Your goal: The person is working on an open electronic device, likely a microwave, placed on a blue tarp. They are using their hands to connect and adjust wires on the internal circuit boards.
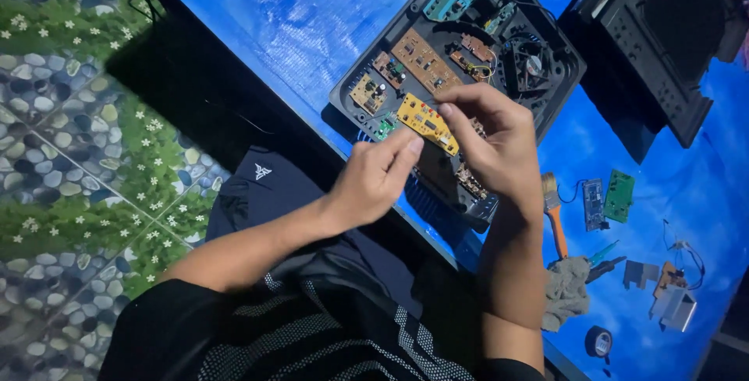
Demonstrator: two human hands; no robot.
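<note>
Two bare hands pinch one narrow yellow circuit board (427, 123) above the open black plastic appliance base (367, 77) on the blue table (312, 14); left hand (373, 180) grips its lower-right end, right hand (488, 143) its upper edge; long axis runs upper-left to lower-right; board's underside is hidden, components indistinct.

Both arms are bare from the elbows down, no watch, rings or gloves on the left hand (374, 182) or the right hand (491, 143). The top is black with short sleeves, and there's a pattern of small white dots running in bands across the chest. Dark navy shorts (265, 190) with a little white logo.
</note>
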